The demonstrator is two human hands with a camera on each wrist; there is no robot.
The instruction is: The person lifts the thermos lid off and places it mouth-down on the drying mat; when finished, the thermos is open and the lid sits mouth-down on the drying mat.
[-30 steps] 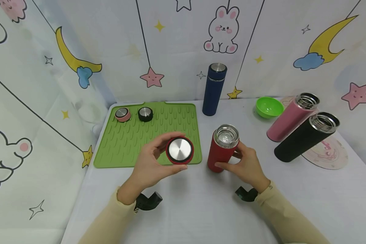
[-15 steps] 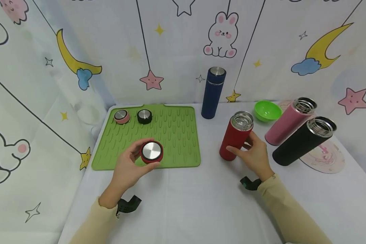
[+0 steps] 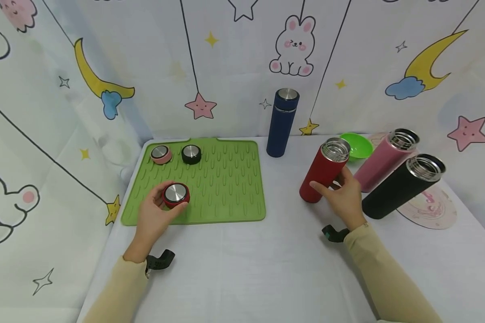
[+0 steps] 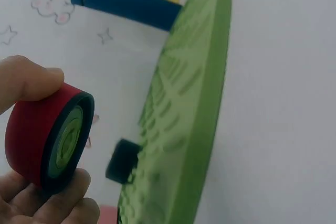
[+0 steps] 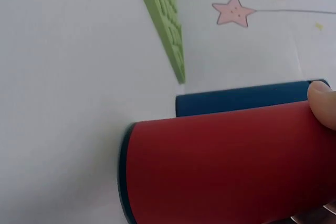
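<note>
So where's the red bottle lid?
In the head view, the red bottle lid is left of centre, held in the left hand and seen against the green mat, lower in the picture than the pink lid and black lid.

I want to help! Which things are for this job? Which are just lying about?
For the job, probably:
red cylindrical flask
round red lid
ribbed green rectangular mat
round pink lid, round black lid
pink cylindrical flask, black cylindrical flask
capped navy cylindrical flask, perhaps

Lying about, probably:
round green bowl
round pinkish placemat
</note>
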